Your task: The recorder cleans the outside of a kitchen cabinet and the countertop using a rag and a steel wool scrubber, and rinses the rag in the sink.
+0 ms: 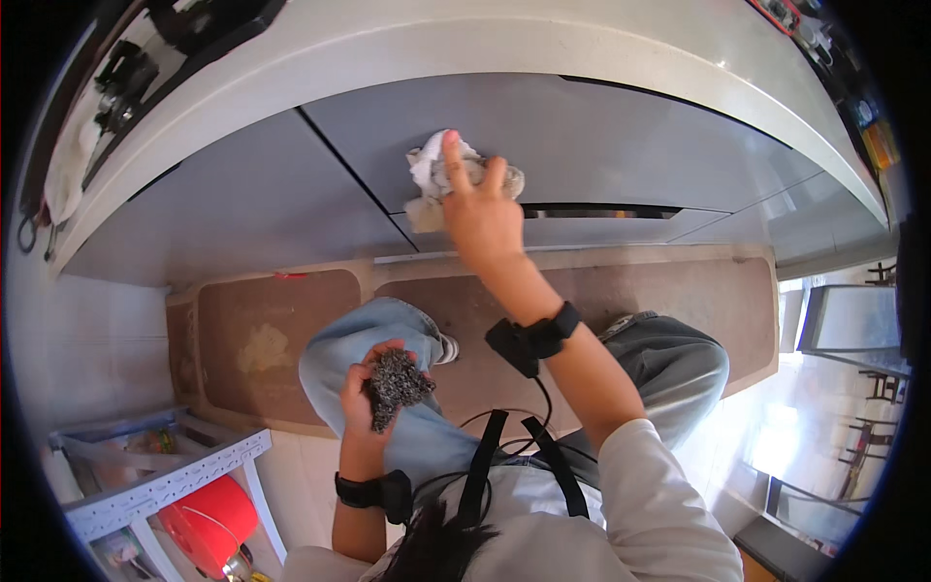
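Note:
My right hand (484, 211) lies with spread fingers over a crumpled whitish cloth or paper wad (429, 171), pressing it on a grey drawer front (582, 138) beneath the pale countertop. The wad sticks out on both sides of the fingers. Lower down, above the knee in light blue jeans, my left hand (358, 396) grips a tangled metal scouring pad (396, 385). The pad hides part of the fingers. Each wrist wears a black strap with a small device.
A brown floor mat (280, 342) runs along the grey cabinets. At lower left, a white metal shelf (171, 473) holds a red bucket (214, 524). The pale countertop (509, 44) overhangs the drawers. A cable (549, 407) hangs from the right wrist device. Stools (869, 436) stand far right.

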Demonstrator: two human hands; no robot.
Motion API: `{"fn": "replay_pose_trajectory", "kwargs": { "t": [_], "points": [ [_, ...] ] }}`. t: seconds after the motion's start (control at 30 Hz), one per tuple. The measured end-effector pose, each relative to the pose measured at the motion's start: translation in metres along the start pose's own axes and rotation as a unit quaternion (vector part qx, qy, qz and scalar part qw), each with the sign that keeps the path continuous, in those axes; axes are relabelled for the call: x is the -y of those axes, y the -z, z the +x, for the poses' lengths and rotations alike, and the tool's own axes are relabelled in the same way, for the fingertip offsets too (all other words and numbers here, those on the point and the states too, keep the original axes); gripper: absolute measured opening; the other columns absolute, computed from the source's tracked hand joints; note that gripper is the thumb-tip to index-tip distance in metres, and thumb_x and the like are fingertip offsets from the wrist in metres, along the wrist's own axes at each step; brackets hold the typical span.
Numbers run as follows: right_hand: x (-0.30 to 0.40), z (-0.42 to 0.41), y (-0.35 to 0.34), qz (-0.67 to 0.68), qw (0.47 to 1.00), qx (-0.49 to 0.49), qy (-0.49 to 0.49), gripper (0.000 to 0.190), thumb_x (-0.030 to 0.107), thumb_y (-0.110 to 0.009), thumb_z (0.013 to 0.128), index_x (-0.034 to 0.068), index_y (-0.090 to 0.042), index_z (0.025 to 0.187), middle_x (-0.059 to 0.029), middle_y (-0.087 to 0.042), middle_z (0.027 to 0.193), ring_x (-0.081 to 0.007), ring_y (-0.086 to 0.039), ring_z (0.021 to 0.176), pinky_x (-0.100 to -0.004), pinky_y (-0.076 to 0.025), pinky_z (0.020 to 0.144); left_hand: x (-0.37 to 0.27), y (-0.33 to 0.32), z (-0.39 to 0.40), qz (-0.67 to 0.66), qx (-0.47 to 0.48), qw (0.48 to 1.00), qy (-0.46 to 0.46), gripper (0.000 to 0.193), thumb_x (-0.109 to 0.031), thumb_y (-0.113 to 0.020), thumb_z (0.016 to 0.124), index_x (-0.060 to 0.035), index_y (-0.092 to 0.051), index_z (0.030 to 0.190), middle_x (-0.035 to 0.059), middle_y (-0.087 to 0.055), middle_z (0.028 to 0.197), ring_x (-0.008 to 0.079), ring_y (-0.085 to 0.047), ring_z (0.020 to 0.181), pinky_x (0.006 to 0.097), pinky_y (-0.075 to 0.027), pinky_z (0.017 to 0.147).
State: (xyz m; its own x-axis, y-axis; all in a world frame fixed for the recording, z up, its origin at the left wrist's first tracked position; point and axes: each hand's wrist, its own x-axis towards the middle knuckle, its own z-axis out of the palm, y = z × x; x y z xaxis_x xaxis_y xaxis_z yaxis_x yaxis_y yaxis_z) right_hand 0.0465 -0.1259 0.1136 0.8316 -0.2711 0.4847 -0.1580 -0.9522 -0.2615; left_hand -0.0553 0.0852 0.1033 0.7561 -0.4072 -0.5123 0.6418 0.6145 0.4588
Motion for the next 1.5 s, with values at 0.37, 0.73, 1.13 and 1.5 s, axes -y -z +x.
{"fn": "replay_pose_trajectory", "kwargs": {
  "t": [0.37,0.73,1.13,1.5],
  "points": [
    [-0.175,-0.034,0.108,0.015,0.973,-0.053,-0.222,0.061,0.013,-0.045,0.076,0.021,-0.018,0.131,-0.0171,-0.042,0.099,-0.0314,-0.052,0.07,-0.0382,-0.046,0.059,-0.119,-0.2,-0.032,0.511,0.113,0.571,-0.633,0.041,-0.01,-0.056,0.075,-0.0047,-0.042,0.113,0.0106,-0.049,0.1,0.018,-0.048,0.092,0.0296,-0.04,0.079],
    [-0.156,-0.067,0.117,0.268,0.945,-0.128,-0.141,0.043,0.009,-0.048,0.074,0.007,-0.042,0.117,-0.0172,-0.048,0.094,-0.0288,-0.049,0.083,-0.0338,-0.04,0.075,-0.133,-0.285,0.071,0.691,-0.015,0.237,-0.682,0.047,-0.02,-0.057,0.074,-0.0113,-0.041,0.117,0.0151,-0.043,0.114,0.0319,-0.043,0.103,0.0381,-0.035,0.086],
    [-0.098,-0.037,0.132,0.782,0.58,-0.03,-0.226,0.041,0.011,-0.04,0.071,0.005,-0.043,0.111,-0.0057,-0.048,0.1,-0.0166,-0.045,0.093,-0.027,-0.036,0.082,0.059,-0.091,0.107,0.592,0.069,0.792,-0.13,0.043,-0.024,-0.043,0.084,-0.0086,-0.032,0.122,0.0159,-0.037,0.122,0.031,-0.036,0.112,0.0375,-0.033,0.09],
    [-0.079,-0.028,0.1,0.766,0.574,-0.077,-0.28,0.044,0.001,-0.051,0.072,0.006,-0.038,0.114,-0.0078,-0.047,0.102,-0.0183,-0.048,0.095,-0.0297,-0.04,0.082,0.026,-0.16,0.114,0.139,-0.096,0.951,-0.259,0.034,-0.01,-0.04,0.081,-0.0056,-0.027,0.112,0.0079,-0.041,0.107,0.0235,-0.048,0.096,0.0322,-0.044,0.077]
  ]
}}
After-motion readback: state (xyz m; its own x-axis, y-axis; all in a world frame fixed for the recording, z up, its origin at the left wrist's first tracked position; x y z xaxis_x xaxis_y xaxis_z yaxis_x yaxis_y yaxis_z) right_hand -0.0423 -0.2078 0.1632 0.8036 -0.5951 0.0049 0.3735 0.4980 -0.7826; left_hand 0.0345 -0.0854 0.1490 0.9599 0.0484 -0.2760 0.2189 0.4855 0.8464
